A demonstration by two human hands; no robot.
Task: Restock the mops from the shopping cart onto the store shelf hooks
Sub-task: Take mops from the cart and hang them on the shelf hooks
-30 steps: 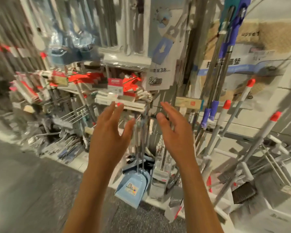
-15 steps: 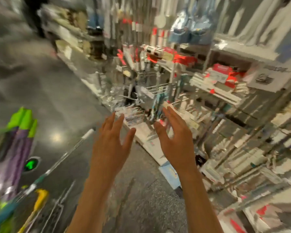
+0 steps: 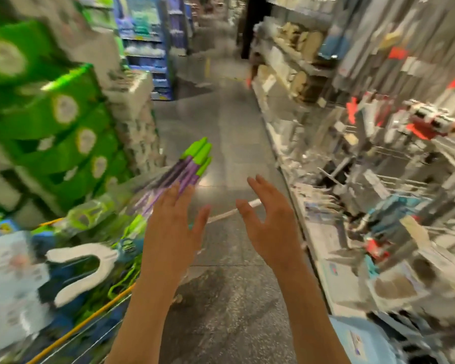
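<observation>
Both hands raised over the aisle floor, fingers spread and holding nothing: left hand [image 3: 172,227], right hand [image 3: 269,219]. The mops [image 3: 187,169] (purple handles with green end caps, blurred) project up and rightward from the shopping cart [image 3: 84,327] at lower left, their handles just behind the left hand's fingertips, with contact not determinable. The store shelf [image 3: 373,206] lies to the right of the right hand.

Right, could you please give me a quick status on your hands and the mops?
Left hand and right hand open, empty. Mop handles in cart, untouched. Nothing between.
</observation>
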